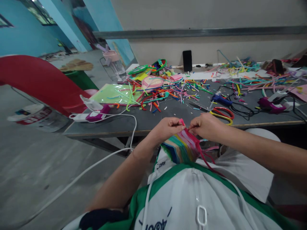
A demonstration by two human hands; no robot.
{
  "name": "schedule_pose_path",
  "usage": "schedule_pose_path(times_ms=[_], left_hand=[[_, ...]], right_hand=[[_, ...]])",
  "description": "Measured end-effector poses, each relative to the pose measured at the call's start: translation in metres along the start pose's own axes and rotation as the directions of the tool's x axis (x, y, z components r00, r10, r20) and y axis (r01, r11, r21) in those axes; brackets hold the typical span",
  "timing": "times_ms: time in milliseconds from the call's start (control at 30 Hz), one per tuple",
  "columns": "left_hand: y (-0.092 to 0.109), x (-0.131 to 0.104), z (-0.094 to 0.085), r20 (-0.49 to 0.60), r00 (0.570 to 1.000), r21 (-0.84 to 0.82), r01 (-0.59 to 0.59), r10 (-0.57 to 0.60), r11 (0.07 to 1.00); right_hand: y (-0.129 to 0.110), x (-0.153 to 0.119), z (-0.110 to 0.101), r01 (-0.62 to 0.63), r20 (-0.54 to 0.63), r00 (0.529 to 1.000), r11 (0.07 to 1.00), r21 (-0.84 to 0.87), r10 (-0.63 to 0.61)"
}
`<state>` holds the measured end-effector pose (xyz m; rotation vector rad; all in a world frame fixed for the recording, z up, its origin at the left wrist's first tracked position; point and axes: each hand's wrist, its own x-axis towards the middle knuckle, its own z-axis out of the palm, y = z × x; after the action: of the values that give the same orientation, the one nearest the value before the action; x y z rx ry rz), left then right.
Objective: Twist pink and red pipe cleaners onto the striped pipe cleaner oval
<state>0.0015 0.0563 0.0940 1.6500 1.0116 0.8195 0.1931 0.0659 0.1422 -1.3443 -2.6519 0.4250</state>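
Observation:
A striped piece of pipe cleaners (183,147), running from green and blue through yellow to pink, lies at my lap in front of the table's edge. My left hand (170,128) is closed, its thumb and fingers pinching the pink upper edge, where a short pink tip sticks up. Close beside it, my right hand (203,126) pinches at the same pink edge; its fingertips partly hide what they grip. Loose pink strands (205,156) hang from the right side of the piece. Scissors (222,115) with red and yellow handles lie just beyond my right hand.
Pipe-cleaner scraps (168,92) cover much of the grey table (115,126). Purple-and-white devices (97,113) with cords lie at the left, others at the right, near a blue glue gun (222,99). A phone (187,60) leans at the back. A clear bottle (116,64) stands at the far left.

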Motion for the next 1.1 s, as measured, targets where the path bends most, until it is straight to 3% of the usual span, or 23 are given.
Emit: schedule_pose_path(times_ms=[500, 900, 1000, 1100], left_hand=[[-0.001, 0.005, 0.005, -0.025, 1.000, -0.006, -0.006, 0.005, 1.000], [-0.002, 0.009, 0.007, -0.005, 0.999, 0.126, -0.043, 0.044, 0.991], [-0.001, 0.007, 0.011, -0.091, 0.995, 0.242, -0.010, 0.033, 0.970], [-0.002, 0.000, 0.021, -0.297, 0.948, 0.383, 0.010, 0.113, 0.924]], right_hand=[[0.005, 0.001, 0.011, 0.062, -0.041, 0.997, 0.996, -0.065, -0.065], [0.003, -0.002, 0.019, 0.125, -0.088, 0.987, 0.985, -0.116, -0.136], [0.002, -0.002, 0.018, 0.079, -0.076, 0.993, 0.993, -0.093, -0.086], [0.003, -0.001, 0.014, 0.035, -0.046, 0.998, 0.996, -0.081, -0.039]])
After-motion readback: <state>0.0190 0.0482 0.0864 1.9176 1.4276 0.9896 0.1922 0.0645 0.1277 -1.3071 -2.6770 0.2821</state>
